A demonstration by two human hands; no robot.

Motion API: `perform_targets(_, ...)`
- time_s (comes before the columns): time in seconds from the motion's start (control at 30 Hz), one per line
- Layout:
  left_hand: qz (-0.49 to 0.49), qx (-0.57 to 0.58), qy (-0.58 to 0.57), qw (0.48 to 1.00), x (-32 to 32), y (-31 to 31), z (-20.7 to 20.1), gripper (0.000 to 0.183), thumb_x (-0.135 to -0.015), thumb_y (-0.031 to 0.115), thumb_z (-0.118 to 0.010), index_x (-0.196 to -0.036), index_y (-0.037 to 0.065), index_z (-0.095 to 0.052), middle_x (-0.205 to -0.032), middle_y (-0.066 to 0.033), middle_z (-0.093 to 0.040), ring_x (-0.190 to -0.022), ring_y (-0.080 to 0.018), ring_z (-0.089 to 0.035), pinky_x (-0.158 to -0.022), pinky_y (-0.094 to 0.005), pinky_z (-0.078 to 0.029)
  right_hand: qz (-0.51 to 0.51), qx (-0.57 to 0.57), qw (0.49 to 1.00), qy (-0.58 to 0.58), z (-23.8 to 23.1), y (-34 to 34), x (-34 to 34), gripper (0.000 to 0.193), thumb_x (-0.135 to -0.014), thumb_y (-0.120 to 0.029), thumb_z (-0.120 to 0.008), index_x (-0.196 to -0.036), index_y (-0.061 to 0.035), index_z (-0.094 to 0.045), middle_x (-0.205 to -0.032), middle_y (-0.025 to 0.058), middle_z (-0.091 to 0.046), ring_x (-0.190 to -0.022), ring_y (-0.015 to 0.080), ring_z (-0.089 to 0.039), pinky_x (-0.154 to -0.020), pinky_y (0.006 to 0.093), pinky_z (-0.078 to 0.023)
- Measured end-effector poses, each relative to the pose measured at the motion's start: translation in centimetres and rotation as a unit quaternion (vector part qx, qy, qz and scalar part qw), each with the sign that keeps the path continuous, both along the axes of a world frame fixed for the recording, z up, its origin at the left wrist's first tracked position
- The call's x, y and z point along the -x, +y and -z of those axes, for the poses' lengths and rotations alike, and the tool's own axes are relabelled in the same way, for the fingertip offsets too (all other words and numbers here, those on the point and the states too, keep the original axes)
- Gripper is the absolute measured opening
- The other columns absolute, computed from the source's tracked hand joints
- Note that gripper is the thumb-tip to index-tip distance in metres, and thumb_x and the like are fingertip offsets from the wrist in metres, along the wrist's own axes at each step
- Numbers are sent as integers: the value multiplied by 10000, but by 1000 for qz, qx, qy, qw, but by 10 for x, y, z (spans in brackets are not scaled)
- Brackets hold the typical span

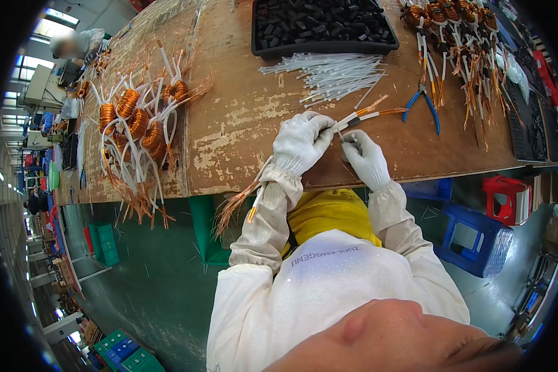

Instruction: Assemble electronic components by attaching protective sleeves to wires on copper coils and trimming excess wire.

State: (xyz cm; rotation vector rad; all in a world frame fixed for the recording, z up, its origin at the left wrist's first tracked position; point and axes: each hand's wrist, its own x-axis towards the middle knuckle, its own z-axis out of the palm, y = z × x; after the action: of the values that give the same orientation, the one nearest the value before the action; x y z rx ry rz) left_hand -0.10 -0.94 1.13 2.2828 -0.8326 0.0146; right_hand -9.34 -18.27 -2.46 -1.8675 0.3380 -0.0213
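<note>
My left hand (301,142), in a white glove, is closed around a bundle of white-sleeved copper wires (367,115) near the table's front edge. Bare copper ends of the wires point to the right. More frayed copper strands (234,204) hang out beside my left forearm; whatever joins them is hidden by the hand. A small black piece (351,122) lies against the wires between my hands. My gloved right hand (367,160) is just below it, fingers pinched together. A thin strip seems to run from these fingertips to the wires, too small to make out.
Beyond my hands lie white cable ties (332,75) and a black tray (325,48) of small black parts. Blue-handled pliers (423,110) rest at the right. Copper-wound coils are piled left (130,121) and far right (449,15). Blue (474,239) and red (505,199) stools stand below.
</note>
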Motion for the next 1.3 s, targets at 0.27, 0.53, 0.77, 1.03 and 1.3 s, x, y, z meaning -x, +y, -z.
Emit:
perform_targets(0.27, -50, 5, 143, 988, -3, 1, 2, 336, -957, 164, -657, -1283, 83, -672, -1038, -98, -756, -901, -223, -720, -832, -337, -563, -12, -90, 995, -46, 12, 9, -25, 218, -999, -185, -623, -1177, -71, -678, -817, 34, -691, -683, 92, -614, -633, 274, -505)
perform_targets(0.53, -55, 149, 240, 958, -3, 1, 16, 236, -1010, 121, -635, -1221, 40, -701, -1043, -49, -752, -912, -103, -677, -831, -269, -542, -19, -136, 988, -66, 26, 2, -21, 218, -1001, -137, -609, -1192, -51, -670, -889, 13, -694, -722, 81, -602, -654, 248, -500)
perform_targets(0.77, -35, 193, 255, 947, -3, 3, 16, 221, -1017, 81, -611, -1210, 48, -712, -1053, -43, -751, -903, -100, -677, -805, -252, -543, -110, -290, 951, -15, -5, -4, -6, 110, -992, -66, -614, -1087, -72, -670, -939, -34, -671, -650, 6, -482, -554, 180, -372)
perform_targets(1.03, -23, 141, 171, 975, -2, 3, 13, 264, -964, 6, -631, -1196, 79, -733, -1052, -46, -754, -901, -106, -686, -797, -262, -549, 28, -341, 938, -60, 12, 23, -6, 79, -990, -176, -667, -987, -101, -642, -745, -61, -571, -528, 3, -410, -452, 187, -301)
perform_targets(1.3, -34, 124, 170, 977, 0, 3, 10, 263, -956, -3, -634, -1189, 64, -735, -1041, -67, -756, -905, -122, -696, -808, -271, -550, 51, -335, 939, -51, 14, 25, -8, 75, -1029, -189, -626, -992, -124, -617, -716, -57, -553, -502, 7, -393, -431, 192, -282)
